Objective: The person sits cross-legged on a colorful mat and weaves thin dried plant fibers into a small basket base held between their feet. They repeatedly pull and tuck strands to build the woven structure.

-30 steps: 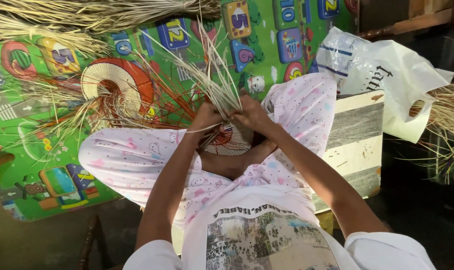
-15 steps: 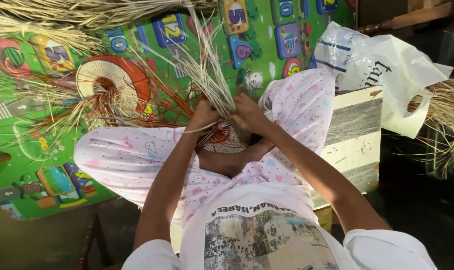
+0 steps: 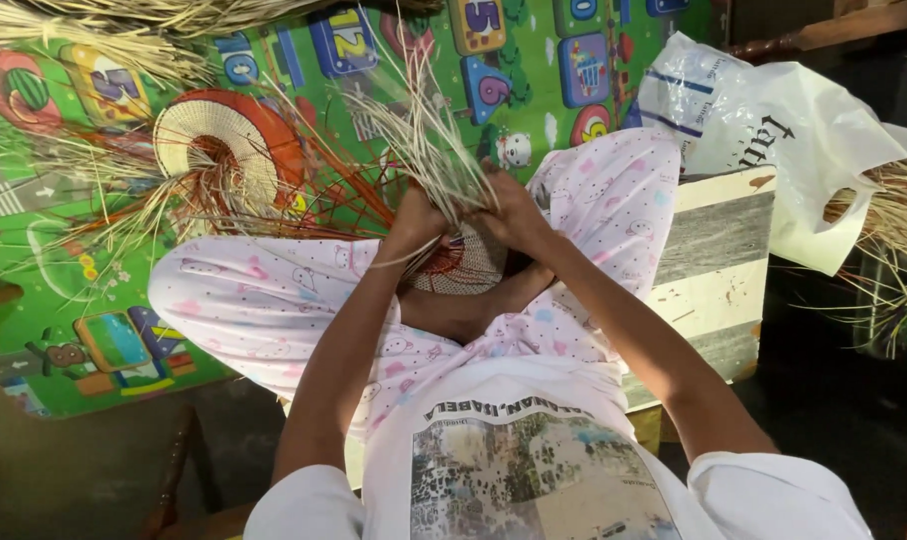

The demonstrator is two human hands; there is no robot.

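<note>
The bunch of pale straw strands now stands a bit more upright than it did a moment ago, and its loose tips fan out higher over the green play mat. Both hands have stayed in the same spot above the lap. The left hand is closed around the bottom of the strands. The right hand is closed on them too, just beside the left, and the two hands touch. Under the hands sits a small round woven piece, pale with some red in it. The strands seem to grow out of it, but the hands hide the place where they join, so I cannot be sure.

The person sits with knees apart in pink patterned trousers, and the woven piece rests between the legs. The arms and hands cover most of it.

On the mat to the left lies a finished round woven disc, pale in the middle with a red rim. Loose red and pale strands lie all around it. More dry straw is piled along the top edge of the mat. To the right, a white plastic bag sits on a striped board that lies beside the right knee. Another heap of straw pokes in at the far right edge, well apart from the hands.
</note>
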